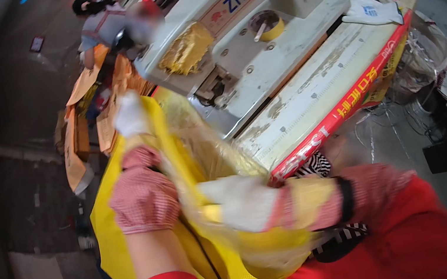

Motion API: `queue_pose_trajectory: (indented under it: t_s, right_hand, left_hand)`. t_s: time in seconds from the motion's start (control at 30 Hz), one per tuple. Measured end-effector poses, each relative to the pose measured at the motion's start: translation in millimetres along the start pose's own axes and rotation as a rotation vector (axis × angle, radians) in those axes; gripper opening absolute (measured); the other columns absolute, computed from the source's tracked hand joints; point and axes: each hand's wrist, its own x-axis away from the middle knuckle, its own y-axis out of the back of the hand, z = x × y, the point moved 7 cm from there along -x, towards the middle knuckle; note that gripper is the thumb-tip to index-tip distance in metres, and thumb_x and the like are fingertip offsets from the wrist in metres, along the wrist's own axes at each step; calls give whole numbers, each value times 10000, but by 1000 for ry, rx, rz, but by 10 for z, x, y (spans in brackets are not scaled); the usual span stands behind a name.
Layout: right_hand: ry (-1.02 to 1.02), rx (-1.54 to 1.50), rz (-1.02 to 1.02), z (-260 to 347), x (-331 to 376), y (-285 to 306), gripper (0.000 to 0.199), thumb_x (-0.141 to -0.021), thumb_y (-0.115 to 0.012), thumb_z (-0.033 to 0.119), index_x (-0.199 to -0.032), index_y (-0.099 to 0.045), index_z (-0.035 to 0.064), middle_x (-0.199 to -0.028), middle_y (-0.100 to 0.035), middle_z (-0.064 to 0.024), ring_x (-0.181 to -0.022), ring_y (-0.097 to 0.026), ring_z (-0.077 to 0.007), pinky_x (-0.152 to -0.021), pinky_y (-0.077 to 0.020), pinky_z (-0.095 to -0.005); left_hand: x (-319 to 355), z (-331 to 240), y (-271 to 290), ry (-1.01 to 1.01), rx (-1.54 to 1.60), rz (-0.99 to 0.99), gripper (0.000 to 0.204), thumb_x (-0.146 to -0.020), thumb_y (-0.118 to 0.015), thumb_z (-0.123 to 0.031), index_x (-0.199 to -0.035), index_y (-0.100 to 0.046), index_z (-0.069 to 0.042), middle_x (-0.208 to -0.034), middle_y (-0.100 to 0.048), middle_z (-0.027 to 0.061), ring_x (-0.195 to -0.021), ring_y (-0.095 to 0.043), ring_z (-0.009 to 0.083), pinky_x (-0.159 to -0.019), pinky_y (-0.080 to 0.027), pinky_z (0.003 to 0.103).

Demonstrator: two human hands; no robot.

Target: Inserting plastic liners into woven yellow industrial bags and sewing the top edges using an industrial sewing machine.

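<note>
A: Where is the yellow bag [114, 230] in front of you?
B: It hangs before your body, left of the sewing machine [247, 54]; a clear plastic liner [204, 134] shows at its mouth, between your hands and the machine.
A: And your left hand [130, 117]?
B: It is raised at the bag's upper edge in a white glove; blur hides the fingers, so I cannot tell whether they are closed or wide.
A: Your right hand [240, 202]?
B: It is nearer to you, also gloved in white; its fingers are narrow, drawn in on the bag's near edge, though they too are smeared by blur.
A: What lies beside you?
B: A pale, worn surface [310, 88] with a red strip [350, 92] along its near edge; a spare white glove [371, 12] lies at its far right end, and a tape roll [275, 30] sits on the machine; beyond, at upper left, a co-worker [102, 26] is near some brown sheets [80, 156].
</note>
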Motion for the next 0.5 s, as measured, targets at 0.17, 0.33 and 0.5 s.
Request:
queue_pose_trajectory:
  t_s: [0.17,0.33,0.5]
  right_hand:
    - [-348,-265,-77,-1211,1133,319,280,-812,-542,282,-1012,-577,88,-889,-622,-132,-857,-592,-245,-762,-445,-328]
    - [-591,-337,-194,-1344,1304,331,303,-811,-554,234,-1083,-573,101,-880,-618,-125,-825,-586,-179,-756,-436,-295]
    - [-436,-192,-345,-941,1204,504,353,-805,-538,184,-1154,-549,129,-716,-615,-99,-634,-598,-175,-609,-471,-293]
  left_hand:
    - [541,-715,-239,-349,163,-60,99,-765,-511,-152,-859,-544,-143,-764,-552,46,-599,-597,221,-497,-478,336]
    - [525,-703,-231,-461,639,-301,120,-718,-570,-148,-831,-590,-184,-764,-557,42,-636,-586,229,-517,-470,333]
    - [415,-732,-288,-510,724,-233,162,-708,-559,-122,-854,-602,-179,-811,-565,44,-714,-575,224,-570,-474,327]
